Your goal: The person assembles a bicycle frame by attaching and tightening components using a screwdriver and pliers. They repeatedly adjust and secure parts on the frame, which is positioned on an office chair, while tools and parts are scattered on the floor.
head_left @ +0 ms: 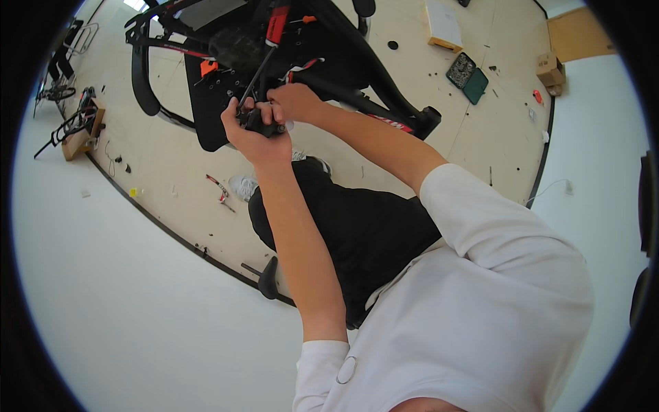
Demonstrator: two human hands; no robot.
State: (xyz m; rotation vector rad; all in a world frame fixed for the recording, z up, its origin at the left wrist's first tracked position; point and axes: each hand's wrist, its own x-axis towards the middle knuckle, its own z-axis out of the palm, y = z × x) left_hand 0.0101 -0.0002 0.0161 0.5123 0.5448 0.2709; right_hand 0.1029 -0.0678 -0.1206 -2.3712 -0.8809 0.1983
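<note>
A black bicycle frame with red patches [343, 51] lies across the black seat of a chair [206, 117] in front of me. Both my hands meet near the seat's front edge, by one end of the frame. My left hand [257, 137] is closed around a small black bicycle part [259, 123], its exact kind hidden by my fingers. Close beside it, my right hand [296, 103] has its fingers curled in, and what they grip is hidden. A thin dark tube [257, 74] runs up from my left hand. Small metal pieces and an orange-handled tool [208, 68] lie on the seat.
Curved black armrests [142, 75] flank the seat. An open green case of small parts [473, 86], a white box [443, 26] and loose pieces lie on the floor at right. At left are a red-and-black tool [220, 189], a bicycle saddle [269, 278] and bicycle frames [79, 120].
</note>
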